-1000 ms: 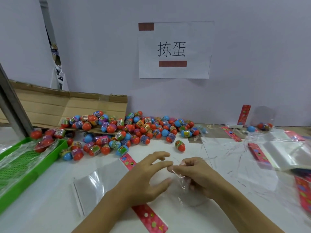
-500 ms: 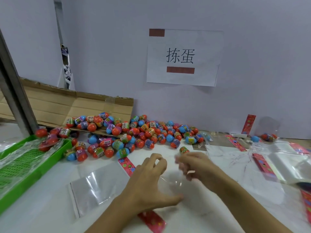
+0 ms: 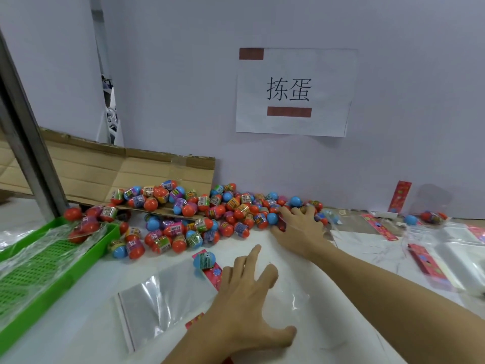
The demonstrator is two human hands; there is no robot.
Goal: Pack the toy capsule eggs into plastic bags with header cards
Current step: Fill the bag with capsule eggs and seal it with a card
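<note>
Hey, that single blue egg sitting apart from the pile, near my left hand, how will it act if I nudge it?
The lone blue egg is rounded and lies on its side, partly on a red header card, so a nudge would probably roll it. It looks like a small plastic capsule, likely light. Its printed wrap looks glossy, so it may be slippery.

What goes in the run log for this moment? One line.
stage: fetching eggs | right hand: reaching into egg pile, grip unclear | left hand: spread over clear bag | bag: empty
</note>
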